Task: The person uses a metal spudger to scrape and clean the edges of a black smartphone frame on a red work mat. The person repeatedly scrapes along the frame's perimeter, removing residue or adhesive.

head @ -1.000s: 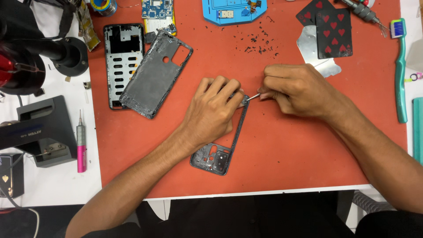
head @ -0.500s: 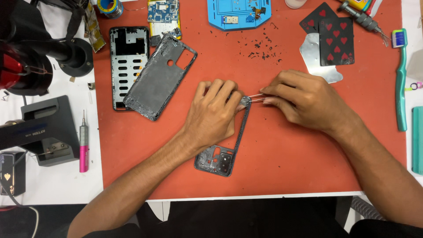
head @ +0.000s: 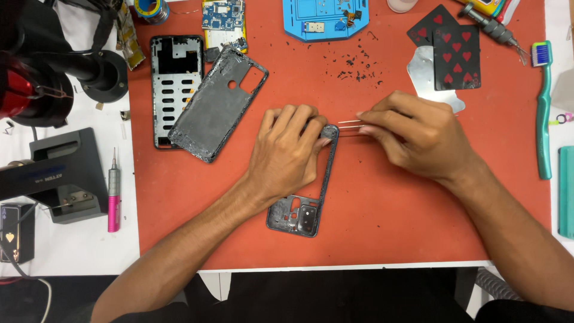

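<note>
No packages, labels, signs or screens visible.

This is a phone-repair workbench in a small electronics workshop. A red-orange rubber work mat (head: 382, 239) covers the white table (head: 78, 257), and stripped phone parts lie across it: a black metal inner chassis plate with slotted holes (head: 174, 90), a grey plastic back cover (head: 218, 110), a blue circuit board (head: 223, 18) and a dark phone frame (head: 311, 191). A blue plastic screw-sorting tray (head: 326, 18), a pink-handled precision screwdriver (head: 113, 194), a roll of solder wire (head: 149, 9), a teal cleaning toothbrush (head: 543, 107) and scattered black debris (head: 353, 66) complete the bench.
</note>
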